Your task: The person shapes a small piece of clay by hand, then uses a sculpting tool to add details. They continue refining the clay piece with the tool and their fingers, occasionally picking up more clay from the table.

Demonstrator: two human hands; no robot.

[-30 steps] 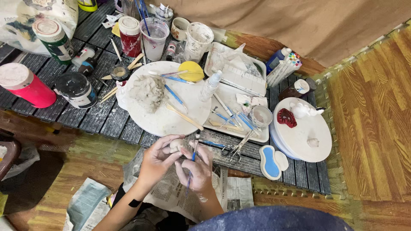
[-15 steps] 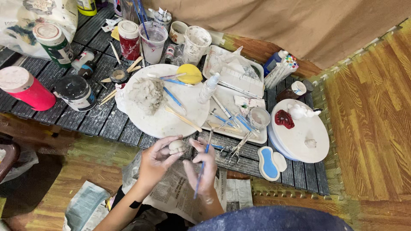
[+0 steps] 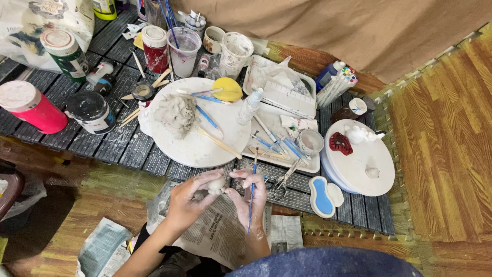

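Clay lump [image 3: 217, 184] (brushes in cup [image 3: 183, 50])

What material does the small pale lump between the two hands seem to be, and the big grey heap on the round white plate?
The small pale lump looks like soft matte clay: both hands are dusted whitish. The big grey heap on the round white plate has a rough, torn, dull surface, probably the same clay.

Hands [image 3: 220, 197] pinch clay lump [image 3: 217, 185] (brush [image 3: 251, 192] tucked).

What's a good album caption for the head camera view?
Left hand cradles a small clay lump while the right hand holds a blue-handled tool, beside a clay-laden white plate.
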